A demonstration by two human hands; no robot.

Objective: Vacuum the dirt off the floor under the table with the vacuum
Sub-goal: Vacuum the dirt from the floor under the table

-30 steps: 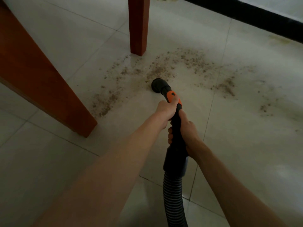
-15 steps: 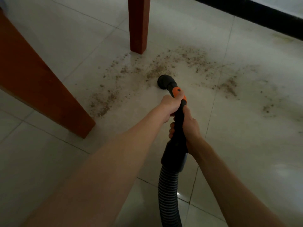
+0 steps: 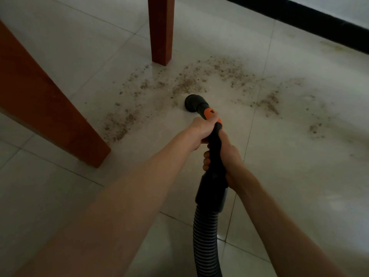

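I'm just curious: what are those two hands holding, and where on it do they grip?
A vacuum wand. The left hand grips near its orange collar, behind the nozzle; the right hand grips lower, above the ribbed hose.

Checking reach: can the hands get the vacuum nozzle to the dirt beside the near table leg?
Probably yes: bare tile lies between the nozzle and that dirt patch; the near table leg stands just left of it.

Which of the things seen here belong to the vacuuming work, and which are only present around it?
Belong to the job:
- vacuum nozzle, on the floor at the dirt's near edge
- vacuum wand, gripped by left hand and right hand
- ribbed hose
- scattered dirt
- tiled floor

Only standing by:
- near table leg
- far table leg
- black baseboard
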